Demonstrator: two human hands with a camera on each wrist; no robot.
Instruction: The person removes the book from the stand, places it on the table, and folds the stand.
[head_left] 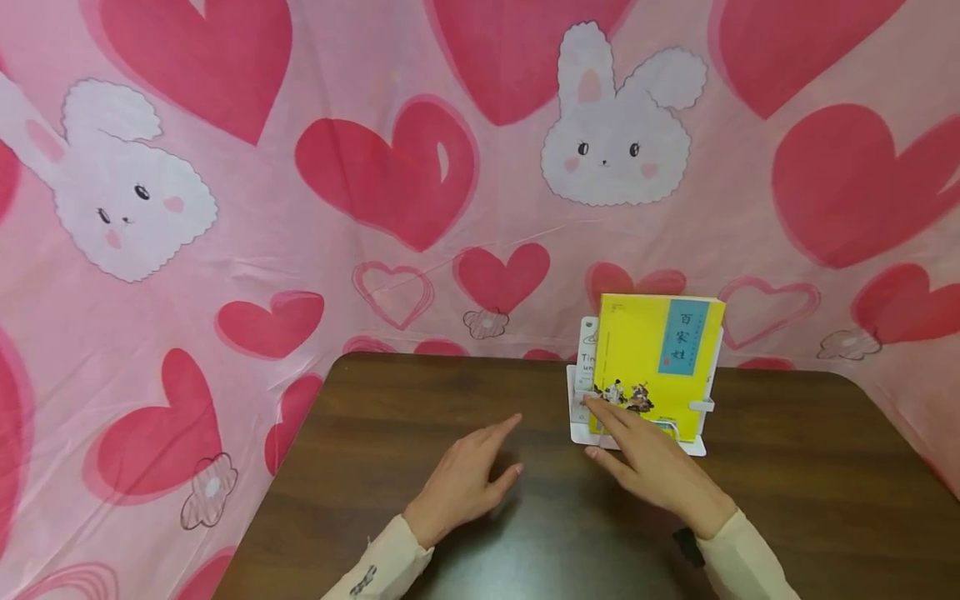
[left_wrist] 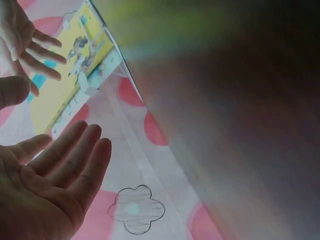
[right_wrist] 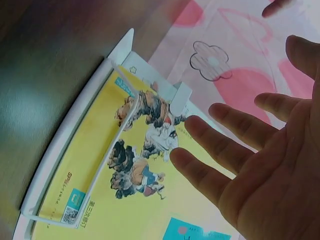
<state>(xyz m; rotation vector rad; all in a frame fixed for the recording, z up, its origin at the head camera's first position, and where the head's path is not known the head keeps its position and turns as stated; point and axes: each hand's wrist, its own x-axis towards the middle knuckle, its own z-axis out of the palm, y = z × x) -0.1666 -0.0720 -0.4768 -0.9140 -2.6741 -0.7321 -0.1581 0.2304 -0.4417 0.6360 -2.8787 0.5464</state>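
A yellow book (head_left: 637, 350) with a blue title panel stands upright on a white book stand (head_left: 573, 417) at the table's back right. Side clips and a white wire bar (right_wrist: 107, 165) lie across the book's lower front. My right hand (head_left: 652, 458) is in front of the stand, fingers extended and spread, fingertips close to the left clip (right_wrist: 181, 100); nothing is in its grasp. To the left of the stand, my left hand (head_left: 461, 479) hovers over the table, fingers straight and thumb apart, holding nothing. In the left wrist view its palm (left_wrist: 45, 195) shows bare.
The dark wooden table (head_left: 390, 433) has its back edge against a pink cloth (head_left: 315, 208) printed with hearts and rabbits. White card-like panels of the stand (head_left: 587, 333) with printed letters show behind the book.
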